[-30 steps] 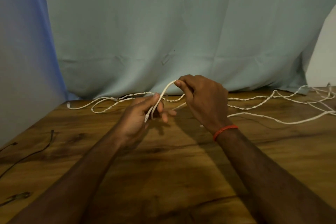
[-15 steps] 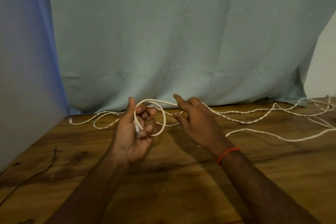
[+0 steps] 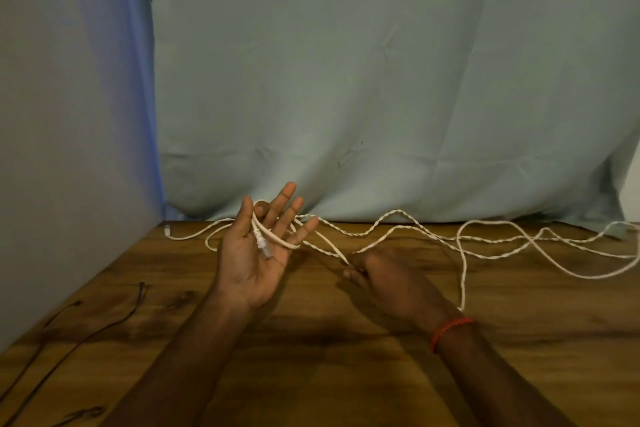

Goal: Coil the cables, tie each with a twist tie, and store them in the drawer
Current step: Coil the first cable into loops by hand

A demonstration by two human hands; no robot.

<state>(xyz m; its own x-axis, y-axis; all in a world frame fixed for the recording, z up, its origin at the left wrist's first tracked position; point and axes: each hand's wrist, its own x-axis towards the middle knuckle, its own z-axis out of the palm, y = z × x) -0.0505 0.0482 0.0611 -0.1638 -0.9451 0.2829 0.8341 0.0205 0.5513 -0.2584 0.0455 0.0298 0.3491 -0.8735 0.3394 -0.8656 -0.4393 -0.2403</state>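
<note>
L hand [image 3: 251,262] is being held palm-up w/ fingers spread wide, just above the table [image 3: 311,374]. A loop of the white cable [image 3: 408,227] is lying across the palm & fingers: the strand is passing between thumb and index, running round behind the fingers and coming back over the front near the little finger. The clear plug end [image 3: 265,250] is resting loose on the palm, pointing down toward the wrist. Nothing is being pinched there; the loop is just draped on the open hand.

R hand [image 3: 384,279] is sitting lower and to the right, back of hand up, fingertips closing on the cable strand where it is leaving the L hand's loop. Looks like a pinch btwn thumb & fingers, but the tips are dark and blurred, so exact grip is hard to read. An orange thread band [image 3: 448,331] is circling the R wrist.

From the R hand the cable is trailing off right across the table in loose, crossing curves, partly twisted on itself, reaching the right edge of view. Another stretch is running left behind the L hand, ending in a 2nd plug [image 3: 168,229] near the table's back-left corner.

A thin black cable [image 3: 86,333] is lying on the front-left of the table, well apart from both hands. A pale blue cloth [image 3: 381,80] is hanging behind the table.
</note>
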